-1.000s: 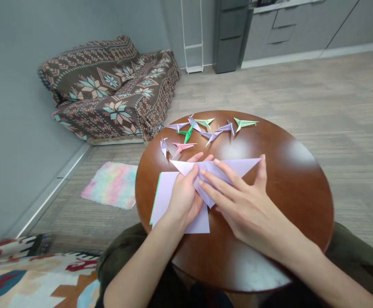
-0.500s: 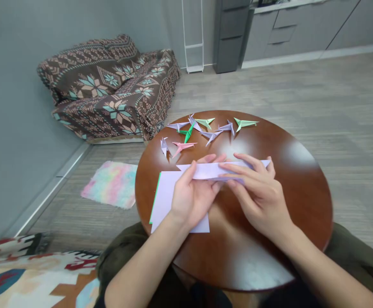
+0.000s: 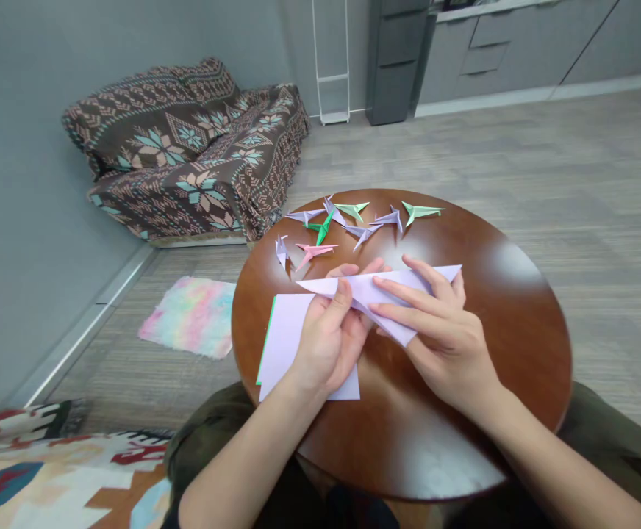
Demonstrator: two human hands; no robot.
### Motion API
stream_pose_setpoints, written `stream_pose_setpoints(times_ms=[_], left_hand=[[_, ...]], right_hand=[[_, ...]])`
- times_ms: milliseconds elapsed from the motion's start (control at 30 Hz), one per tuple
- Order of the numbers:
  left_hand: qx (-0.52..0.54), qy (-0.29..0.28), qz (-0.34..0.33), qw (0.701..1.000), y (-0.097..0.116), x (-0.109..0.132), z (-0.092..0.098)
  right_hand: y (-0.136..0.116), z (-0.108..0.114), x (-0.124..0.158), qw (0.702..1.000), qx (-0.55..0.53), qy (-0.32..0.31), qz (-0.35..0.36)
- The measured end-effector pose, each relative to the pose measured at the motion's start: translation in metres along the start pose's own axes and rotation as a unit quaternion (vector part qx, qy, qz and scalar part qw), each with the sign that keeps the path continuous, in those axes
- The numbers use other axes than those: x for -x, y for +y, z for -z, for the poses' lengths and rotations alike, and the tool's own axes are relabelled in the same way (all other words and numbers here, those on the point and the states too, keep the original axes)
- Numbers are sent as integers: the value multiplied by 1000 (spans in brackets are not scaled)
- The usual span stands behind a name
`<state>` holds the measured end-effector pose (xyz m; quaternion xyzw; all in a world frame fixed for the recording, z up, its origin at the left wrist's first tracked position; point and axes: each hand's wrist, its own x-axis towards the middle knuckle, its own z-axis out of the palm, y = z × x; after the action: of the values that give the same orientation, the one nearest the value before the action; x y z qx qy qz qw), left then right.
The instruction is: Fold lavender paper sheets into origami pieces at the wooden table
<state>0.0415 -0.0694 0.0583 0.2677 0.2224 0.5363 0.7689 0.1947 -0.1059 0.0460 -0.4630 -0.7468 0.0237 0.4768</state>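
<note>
1. A couch [image 3: 188,165] under a brown patterned throw stands against the grey wall, with grey cabinets [image 3: 519,48] and a white rack [image 3: 330,62] beyond it. A patterned blanket [image 3: 50,477] lies at the lower left, and a fluffy pastel rug [image 3: 191,317] lies on the floor beside the table.
2. A round wooden table [image 3: 497,345] stands directly in front of the person, its polished top catching the light.
3. A folded lilac paper [image 3: 373,292] is held just above the table's middle, between the hands. Its long point reaches right and a shorter tip hangs down. Under the left hand, a flat lilac sheet [image 3: 284,345] with a green edge lies on the table (whether it joins the fold, you cannot tell).
4. The left hand [image 3: 328,342] grasps the folded paper near its left part, thumb on top.
5. The right hand [image 3: 442,345] also grips the fold, its fingers laid across the upper face.
6. Nine small paper figures [image 3: 314,252] in lilac, mint, green and pink sit scattered across the far side of the table, just beyond the hands.
</note>
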Motion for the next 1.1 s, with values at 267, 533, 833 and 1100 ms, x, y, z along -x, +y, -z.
stream_pose_setpoints(times_ms=[267,533,833,1100], left_hand=[[-94,-36,-46,994,-10,1,4],[-107,-79,-37,990,-8,3,2],[-95,-6,-23,995,-5,1,3],[-156,40,-78,984,-4,-4,9]], right_hand=[[-8,0,-3,998,4,37,-57],[-1,11,-11,967,-147,65,-198],[2,21,-12,975,-91,43,-200],[3,24,-13,985,83,-9,-150]])
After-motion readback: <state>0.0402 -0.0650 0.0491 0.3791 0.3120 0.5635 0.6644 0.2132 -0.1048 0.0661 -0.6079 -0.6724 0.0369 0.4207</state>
